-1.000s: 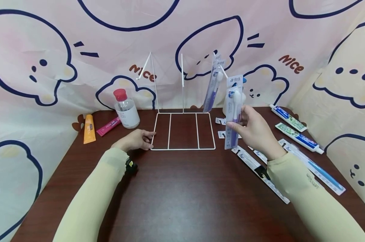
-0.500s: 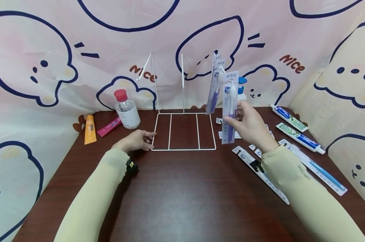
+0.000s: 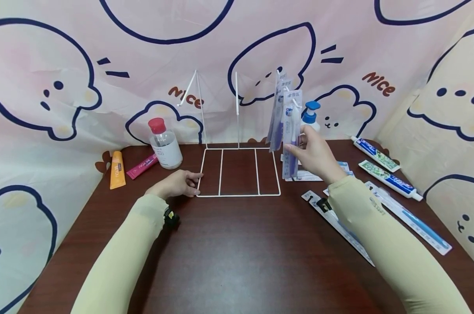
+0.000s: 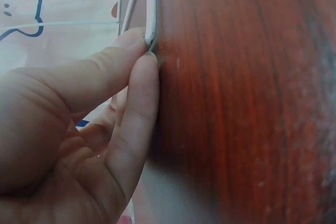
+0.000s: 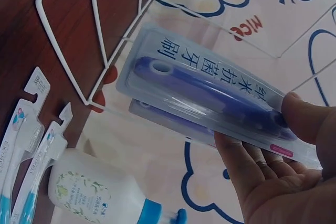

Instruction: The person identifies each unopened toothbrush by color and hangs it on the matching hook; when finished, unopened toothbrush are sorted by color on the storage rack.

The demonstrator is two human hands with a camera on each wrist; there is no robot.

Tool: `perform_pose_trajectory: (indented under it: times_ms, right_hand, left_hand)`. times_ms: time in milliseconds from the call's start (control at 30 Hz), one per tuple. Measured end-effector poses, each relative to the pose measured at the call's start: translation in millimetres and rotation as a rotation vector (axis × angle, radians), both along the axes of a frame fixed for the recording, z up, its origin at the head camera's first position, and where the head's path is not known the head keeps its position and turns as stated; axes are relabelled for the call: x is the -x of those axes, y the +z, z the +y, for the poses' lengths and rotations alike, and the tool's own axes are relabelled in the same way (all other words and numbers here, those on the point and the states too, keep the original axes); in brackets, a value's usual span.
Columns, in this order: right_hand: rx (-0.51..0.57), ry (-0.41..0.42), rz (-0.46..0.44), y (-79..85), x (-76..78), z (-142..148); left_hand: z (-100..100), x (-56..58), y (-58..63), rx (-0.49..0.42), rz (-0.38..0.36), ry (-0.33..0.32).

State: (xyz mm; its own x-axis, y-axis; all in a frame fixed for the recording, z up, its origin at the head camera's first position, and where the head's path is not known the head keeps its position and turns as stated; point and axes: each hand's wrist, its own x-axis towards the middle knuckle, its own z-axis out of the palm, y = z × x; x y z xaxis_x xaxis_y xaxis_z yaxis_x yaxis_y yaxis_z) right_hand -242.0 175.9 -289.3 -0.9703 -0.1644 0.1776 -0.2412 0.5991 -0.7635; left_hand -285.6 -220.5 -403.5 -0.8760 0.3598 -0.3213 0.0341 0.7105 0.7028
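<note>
At the rack's front-left corner, my left hand (image 3: 175,182) pinches the white wire rack (image 3: 238,196) between thumb and fingers; the left wrist view shows the wire corner (image 4: 151,9) at the fingertips. My right hand (image 3: 317,155) grips a packaged purple toothbrush (image 3: 291,135) upright by its lower part, at the front end of the rack's right hook. Whether the hook tip passes through the card's hole cannot be made out. Just behind it, more packaged purple toothbrushes (image 3: 275,126) hang on that hook. The rack's left hook (image 3: 187,87) and middle hook (image 3: 237,93) are bare.
Behind my right hand stands a blue-topped pump bottle (image 3: 312,114). Packaged toothbrushes (image 3: 409,218) and two toothpaste tubes (image 3: 390,179) lie at the right. To the left are a red-capped bottle (image 3: 166,146), a pink tube (image 3: 141,166) and an orange tube (image 3: 117,170).
My right hand has carried the packaged toothbrush leftward and away from me, close to the hanging ones. The pump bottle has come into fuller view. My left hand stays on the rack.
</note>
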Motion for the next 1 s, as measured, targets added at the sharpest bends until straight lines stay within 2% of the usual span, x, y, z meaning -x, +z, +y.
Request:
perform_pose_trajectory:
  times_ms: [433,867,1000]
  right_hand:
    - [0.004,-0.005,-0.027,0.3,29.1,-11]
    - [-0.023,-0.012,-0.053,-2.6,39.3,-8]
    - [-0.014,-0.002,-0.055,-2.7,41.0,-8]
  left_hand:
    - [0,-2.5,-3.6,-0.022,0.003,-0.008]
    - [1,-1.4,-2.5,-0.036,-0.010,0.022]
    - [-1,0.0,-2.0,-0.025,-0.007,0.005]
